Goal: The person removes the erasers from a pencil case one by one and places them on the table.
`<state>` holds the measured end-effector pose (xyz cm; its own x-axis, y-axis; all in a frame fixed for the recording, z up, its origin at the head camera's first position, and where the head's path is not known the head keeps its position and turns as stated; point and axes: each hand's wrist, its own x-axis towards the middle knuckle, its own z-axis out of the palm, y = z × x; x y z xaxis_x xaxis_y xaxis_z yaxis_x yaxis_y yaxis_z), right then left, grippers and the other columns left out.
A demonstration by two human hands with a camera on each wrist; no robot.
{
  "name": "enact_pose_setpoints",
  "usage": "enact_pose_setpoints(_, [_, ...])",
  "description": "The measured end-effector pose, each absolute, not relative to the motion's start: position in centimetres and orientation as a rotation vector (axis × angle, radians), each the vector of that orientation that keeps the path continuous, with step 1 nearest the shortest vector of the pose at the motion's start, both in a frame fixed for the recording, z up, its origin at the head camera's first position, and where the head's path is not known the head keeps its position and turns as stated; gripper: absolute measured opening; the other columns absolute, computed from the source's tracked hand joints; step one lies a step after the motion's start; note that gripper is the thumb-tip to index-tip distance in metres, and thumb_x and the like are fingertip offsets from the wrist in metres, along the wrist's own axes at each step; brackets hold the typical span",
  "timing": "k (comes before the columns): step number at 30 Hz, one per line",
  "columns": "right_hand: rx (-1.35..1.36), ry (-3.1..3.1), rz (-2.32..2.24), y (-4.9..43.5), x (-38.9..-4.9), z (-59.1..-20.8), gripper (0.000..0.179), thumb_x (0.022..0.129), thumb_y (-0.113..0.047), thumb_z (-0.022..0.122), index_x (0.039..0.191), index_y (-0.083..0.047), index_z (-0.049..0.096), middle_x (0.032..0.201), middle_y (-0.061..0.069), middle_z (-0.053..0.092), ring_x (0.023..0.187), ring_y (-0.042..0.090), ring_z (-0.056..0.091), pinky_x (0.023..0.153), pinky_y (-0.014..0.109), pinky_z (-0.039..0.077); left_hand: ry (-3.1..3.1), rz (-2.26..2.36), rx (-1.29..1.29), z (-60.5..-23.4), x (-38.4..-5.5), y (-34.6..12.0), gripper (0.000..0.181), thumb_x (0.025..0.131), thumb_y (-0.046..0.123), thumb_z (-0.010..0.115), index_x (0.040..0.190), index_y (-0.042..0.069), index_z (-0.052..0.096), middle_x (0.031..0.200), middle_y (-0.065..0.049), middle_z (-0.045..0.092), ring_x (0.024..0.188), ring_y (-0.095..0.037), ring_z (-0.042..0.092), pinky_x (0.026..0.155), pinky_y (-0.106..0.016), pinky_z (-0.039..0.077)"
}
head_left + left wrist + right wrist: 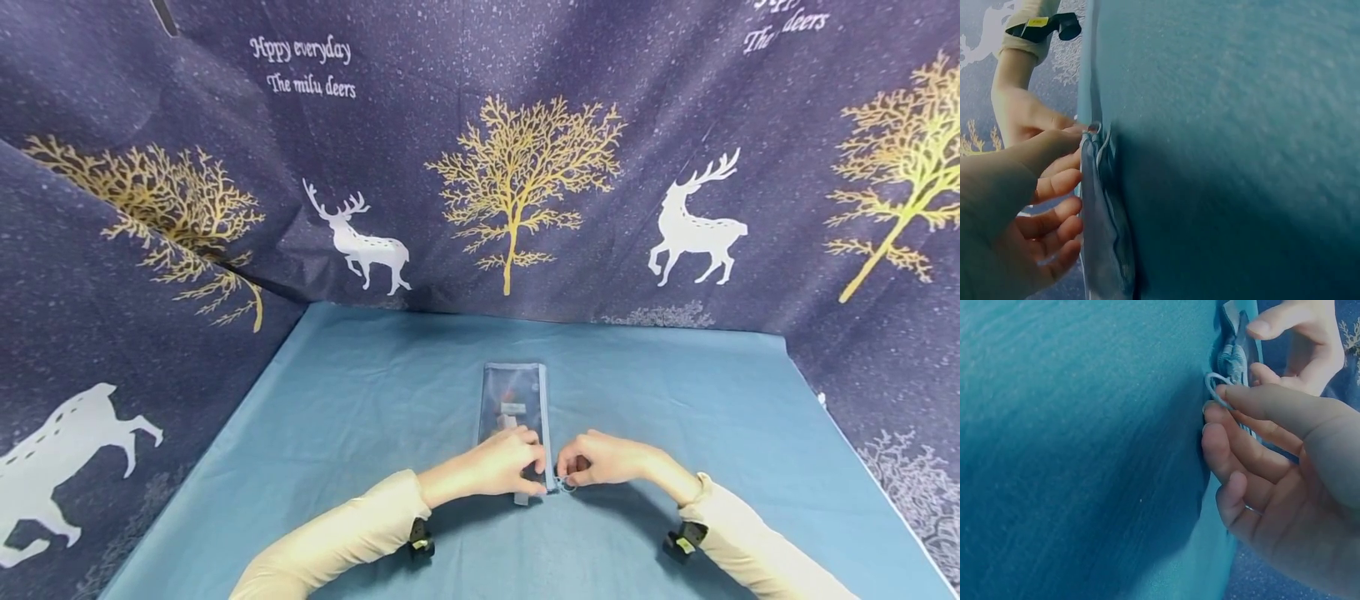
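Observation:
A flat see-through pouch point(544, 408) with light blue edging lies on the table, small white and reddish things showing inside. My left hand point(504, 463) lies over its near part and grips the near right corner, thumb and fingers at the edging. Beside that corner, my right hand point(611, 458) pinches a thin pale blue cord loop point(1211, 380) between thumb and index finger. In the left wrist view the pouch's edge point(1100, 219) stands up along the left fingers. A whitish tab point(521, 499) pokes out below the left hand. That hand hides the pouch's near left part.
A blue cloth point(375, 375) covers the table. Behind it hangs a dark curtain point(585, 267) printed with deer and trees, which also runs along the left and right sides. Each sleeve carries a small black wrist device point(422, 542).

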<state>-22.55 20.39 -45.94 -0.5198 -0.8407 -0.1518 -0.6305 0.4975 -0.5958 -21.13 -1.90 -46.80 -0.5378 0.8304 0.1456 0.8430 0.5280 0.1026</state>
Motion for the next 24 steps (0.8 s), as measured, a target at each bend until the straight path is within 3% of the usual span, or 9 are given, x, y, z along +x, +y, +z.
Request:
enact_pose_setpoints(6, [-1.213,2.343,-0.657,20.1,-22.5,-45.9,0.010,0.081,-0.005,0.059,0.081,-0.015,0.062,0.066,-0.012,0.056,0.054,-0.005,0.045,0.053,0.015,0.043,-2.510,-0.035,-1.484,-47.2,-20.8,-1.3,0.028,0.077,0.049,0.066,0.080,0.022,0.058,0.080,0.009,0.050,0.076,-0.006,0.049,0.061,-0.016,0.036])
enact_pose_setpoints(13, [-1.245,2.327,-0.684,20.0,-22.8,-46.0,0.012,0.080,-0.002,0.057,0.080,-0.014,0.060,0.061,-0.009,0.055,0.049,-0.007,0.040,0.047,0.012,0.038,-2.399,0.110,-1.494,-46.6,-20.4,-1.0,0.030,0.077,0.044,0.067,0.096,0.022,0.060,0.081,0.009,0.056,0.077,-0.005,0.055,0.057,-0.015,0.044])
enact_pose_setpoints(24, [-1.310,2.276,-0.760,20.1,-23.1,-46.1,0.018,0.085,0.002,0.053,0.085,-0.015,0.059,0.068,0.003,0.063,0.054,0.007,0.057,0.047,0.015,0.042,-2.383,0.207,-1.449,-46.3,-19.3,-0.6,0.036,0.075,0.045,0.070,0.101,0.022,0.061,0.079,0.010,0.059,0.073,-0.003,0.057,0.051,-0.015,0.043])
